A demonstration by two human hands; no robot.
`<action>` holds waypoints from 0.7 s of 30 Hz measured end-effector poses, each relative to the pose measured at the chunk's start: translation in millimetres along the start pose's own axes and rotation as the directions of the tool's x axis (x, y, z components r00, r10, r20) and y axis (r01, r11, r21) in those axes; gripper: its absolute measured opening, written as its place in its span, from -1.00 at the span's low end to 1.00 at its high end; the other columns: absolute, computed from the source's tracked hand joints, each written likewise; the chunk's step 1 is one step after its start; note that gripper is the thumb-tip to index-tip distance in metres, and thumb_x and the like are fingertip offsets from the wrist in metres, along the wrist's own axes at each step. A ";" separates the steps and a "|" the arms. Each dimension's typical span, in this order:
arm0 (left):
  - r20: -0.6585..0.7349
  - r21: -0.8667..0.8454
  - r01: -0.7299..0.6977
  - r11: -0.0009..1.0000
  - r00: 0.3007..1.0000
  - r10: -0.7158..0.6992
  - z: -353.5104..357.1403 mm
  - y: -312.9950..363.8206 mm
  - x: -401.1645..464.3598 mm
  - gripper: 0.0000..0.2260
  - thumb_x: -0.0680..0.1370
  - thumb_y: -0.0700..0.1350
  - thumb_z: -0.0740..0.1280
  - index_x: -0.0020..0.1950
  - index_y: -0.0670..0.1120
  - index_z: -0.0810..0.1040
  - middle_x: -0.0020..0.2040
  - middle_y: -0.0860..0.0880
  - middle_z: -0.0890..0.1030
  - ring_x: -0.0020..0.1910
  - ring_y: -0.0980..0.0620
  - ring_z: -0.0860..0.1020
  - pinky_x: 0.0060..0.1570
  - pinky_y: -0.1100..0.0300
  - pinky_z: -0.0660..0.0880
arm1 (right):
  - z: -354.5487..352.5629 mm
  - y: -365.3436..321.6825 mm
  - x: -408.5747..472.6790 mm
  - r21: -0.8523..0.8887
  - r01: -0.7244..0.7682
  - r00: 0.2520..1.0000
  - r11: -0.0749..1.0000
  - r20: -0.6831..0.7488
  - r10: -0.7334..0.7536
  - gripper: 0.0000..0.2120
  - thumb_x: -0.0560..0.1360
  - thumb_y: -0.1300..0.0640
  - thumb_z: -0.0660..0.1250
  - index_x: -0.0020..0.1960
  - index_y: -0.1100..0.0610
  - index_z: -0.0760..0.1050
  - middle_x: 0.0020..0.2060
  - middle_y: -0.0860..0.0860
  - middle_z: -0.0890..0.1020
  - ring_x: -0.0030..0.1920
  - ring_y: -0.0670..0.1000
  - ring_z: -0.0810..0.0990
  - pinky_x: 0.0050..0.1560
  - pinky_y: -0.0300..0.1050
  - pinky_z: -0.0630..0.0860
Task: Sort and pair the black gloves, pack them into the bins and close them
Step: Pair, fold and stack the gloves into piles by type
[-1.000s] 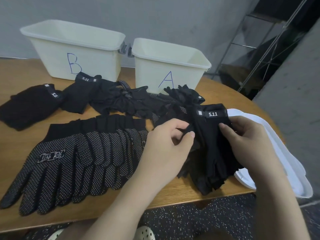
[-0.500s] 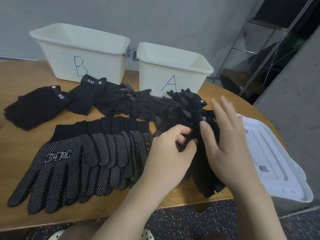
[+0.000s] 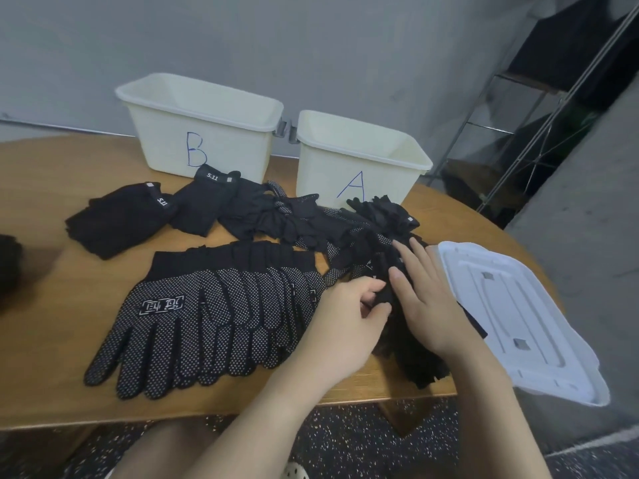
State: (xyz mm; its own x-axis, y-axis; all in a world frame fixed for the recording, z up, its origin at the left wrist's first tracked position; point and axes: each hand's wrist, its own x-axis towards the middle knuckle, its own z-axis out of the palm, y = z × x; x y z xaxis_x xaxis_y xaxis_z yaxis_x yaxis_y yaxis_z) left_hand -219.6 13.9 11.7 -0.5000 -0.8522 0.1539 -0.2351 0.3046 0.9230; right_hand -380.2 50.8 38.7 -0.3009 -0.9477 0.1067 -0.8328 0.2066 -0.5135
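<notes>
Head view: a wooden tabletop (image 3: 52,188) carries two cream bins at its far edge, standing side by side and both open at the top. The bin marked B (image 3: 204,133) is on the left and the bin marked A (image 3: 359,160) on the right, with a grey clip where their rims meet. In front of them lie black gloves in several heaps. A fanned stack of dotted gloves (image 3: 207,319) lies palm up near the front edge, cuffs toward the bins. Two folded bundles with 5.11 tags (image 3: 138,216) rest in front of bin B, and a loose tangle of gloves (image 3: 297,216) runs from there toward bin A. At the right a white lid (image 3: 511,316) lies flat, part of it hanging past the tabletop's edge.

Between the dotted stack and the lid is a dark pile of gloves (image 3: 408,344), which both hands work on. The left hand (image 3: 342,326) has its fingers (image 3: 377,311) curled, pinching a fold of black fabric at the pile's left side. The right hand (image 3: 425,305) lies flat on top of the pile, its fingers (image 3: 411,254) straight and slightly spread, pressing down on the fabric, thumb close to the left hand's fingertips
</notes>
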 end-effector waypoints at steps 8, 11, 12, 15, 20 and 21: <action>-0.037 0.077 0.001 0.997 0.999 0.002 -66.2 -12.7 -43.1 -0.77 0.63 -0.06 0.34 0.24 0.19 0.64 -0.05 0.37 0.65 -0.08 0.35 0.58 0.04 0.28 0.54 | -19.4 -32.9 -8.6 -0.052 -0.001 0.990 0.999 -0.139 -0.007 -0.42 0.67 -0.20 0.07 0.64 -0.08 0.15 0.66 -0.07 0.09 0.66 -0.02 -0.11 0.64 0.13 -0.18; -0.125 0.150 0.002 0.989 0.992 0.017 -103.3 -21.7 -61.3 -0.77 0.63 -0.05 0.34 0.24 0.22 0.63 -0.03 0.35 0.66 0.03 0.36 0.58 0.11 0.30 0.52 | -28.3 -61.8 -10.5 -0.094 0.072 0.972 0.993 -0.216 -0.091 -0.41 0.64 -0.22 0.07 0.62 -0.04 0.23 0.64 -0.02 0.17 0.66 0.00 -0.03 0.59 0.06 -0.26; -0.164 0.187 0.000 0.982 0.986 0.031 -116.4 -26.4 -68.6 -0.77 0.63 -0.04 0.35 0.24 0.22 0.63 -0.02 0.34 0.66 0.05 0.36 0.58 0.12 0.32 0.52 | -30.2 -73.2 -10.4 -0.079 0.101 0.967 0.992 -0.226 -0.117 -0.42 0.64 -0.21 0.09 0.61 -0.03 0.27 0.63 -0.02 0.20 0.65 0.01 0.02 0.59 0.05 -0.26; -0.287 0.321 0.017 0.947 0.955 0.080 -156.6 -45.4 -91.8 -0.80 0.63 -0.07 0.36 0.21 0.15 0.66 0.00 0.31 0.64 0.05 0.32 0.58 0.04 0.43 0.46 | -27.7 -105.4 -7.7 0.023 0.199 0.953 0.980 -0.236 -0.188 -0.49 0.64 -0.13 0.18 0.55 0.00 0.38 0.56 -0.03 0.36 0.58 -0.02 0.23 0.63 0.04 -0.10; -0.286 0.484 0.127 0.866 0.958 0.019 -200.1 -69.5 -111.4 -0.64 0.67 0.06 0.27 0.47 0.11 0.49 0.38 0.23 0.50 0.37 0.21 0.43 0.49 0.15 0.34 | 17.3 -160.0 15.4 0.192 0.313 0.950 0.930 -0.050 -0.309 -0.61 0.64 -0.11 0.27 0.44 -0.09 0.51 0.30 -0.24 0.54 0.25 -0.35 0.43 0.28 -0.52 0.27; -0.237 0.532 0.123 0.838 0.972 0.007 -200.0 -72.7 -113.0 -0.56 0.68 0.13 0.22 0.57 0.13 0.37 0.51 0.23 0.38 0.50 0.17 0.32 0.58 0.17 0.16 | 33.6 -171.7 22.6 0.240 0.319 0.945 0.917 -0.004 -0.328 -0.64 0.64 -0.09 0.28 0.42 -0.10 0.54 0.30 -0.23 0.57 0.26 -0.29 0.50 0.35 -0.38 0.36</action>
State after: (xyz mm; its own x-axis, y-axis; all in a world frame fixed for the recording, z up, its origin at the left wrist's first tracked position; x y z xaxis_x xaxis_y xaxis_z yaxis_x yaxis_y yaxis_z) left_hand 20.7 3.0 -2.3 -0.2901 -0.9265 0.2398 -0.7022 0.3763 0.6044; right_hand -228.4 -14.3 100.7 -0.0129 -0.9621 0.2725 -0.7482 -0.1715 -0.6409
